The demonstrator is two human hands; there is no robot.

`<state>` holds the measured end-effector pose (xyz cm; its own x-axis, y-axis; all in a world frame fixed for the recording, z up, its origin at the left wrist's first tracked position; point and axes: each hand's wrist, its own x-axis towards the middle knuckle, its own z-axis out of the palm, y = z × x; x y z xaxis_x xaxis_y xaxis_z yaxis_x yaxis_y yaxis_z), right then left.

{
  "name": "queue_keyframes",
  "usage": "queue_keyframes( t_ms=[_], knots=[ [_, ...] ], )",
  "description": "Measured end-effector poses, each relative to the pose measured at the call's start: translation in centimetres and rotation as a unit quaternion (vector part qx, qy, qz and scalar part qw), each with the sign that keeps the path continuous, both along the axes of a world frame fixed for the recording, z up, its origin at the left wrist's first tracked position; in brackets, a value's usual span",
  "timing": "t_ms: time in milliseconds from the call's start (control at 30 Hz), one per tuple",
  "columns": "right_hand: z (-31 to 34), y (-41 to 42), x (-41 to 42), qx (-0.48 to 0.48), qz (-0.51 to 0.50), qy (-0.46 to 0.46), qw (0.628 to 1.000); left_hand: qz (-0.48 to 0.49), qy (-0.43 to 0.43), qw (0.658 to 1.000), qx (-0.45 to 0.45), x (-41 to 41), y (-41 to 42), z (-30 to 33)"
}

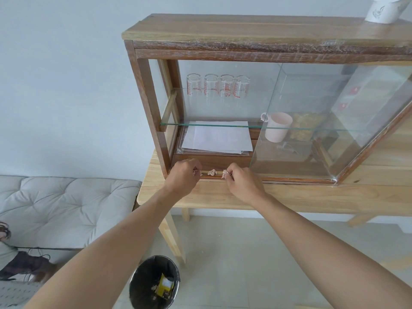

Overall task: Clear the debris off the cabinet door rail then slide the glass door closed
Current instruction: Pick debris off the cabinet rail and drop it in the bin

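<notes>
Left hand (185, 176): forearm stretched forward, knuckles up, fingertips pinched on a small pale scrap (196, 172) at the rail (289, 179); most of that scrap is hidden under the fingers.

Right hand (242, 181): same reach, thumb and forefinger nipping a crumpled scrap (224, 173) on the rail.

Third crumpled piece (212, 172): lies loose on the rail between the two hands.

Glass door (323, 121): slid aside, right of the right hand, opening uncovered above both hands.

Waste bin (155, 282): on the floor below the left forearm, partly cut off by it; contents unclear.
</notes>
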<state>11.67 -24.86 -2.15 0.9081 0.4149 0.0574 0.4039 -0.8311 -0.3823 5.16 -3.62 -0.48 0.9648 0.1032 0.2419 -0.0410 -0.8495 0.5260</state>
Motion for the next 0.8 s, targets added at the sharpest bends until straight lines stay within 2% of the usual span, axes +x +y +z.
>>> queue_keyframes(
  t_ms=[300,600,800],
  knots=[
    [-0.5,0.3,-2.5,0.024,0.01,0.009,1.0,0.117,-0.004,0.983,-0.141,-4.0,1.1,-1.6],
    [-1.8,4.4,-10.5,0.043,0.054,0.049,0.996,0.157,0.027,0.97,-0.184,-12.4,4.9,-3.8],
    [-5.7,8.8,-16.2,0.04,0.111,0.096,0.988,0.208,0.074,0.955,-0.201,-19.9,8.2,-9.1]
  ],
)
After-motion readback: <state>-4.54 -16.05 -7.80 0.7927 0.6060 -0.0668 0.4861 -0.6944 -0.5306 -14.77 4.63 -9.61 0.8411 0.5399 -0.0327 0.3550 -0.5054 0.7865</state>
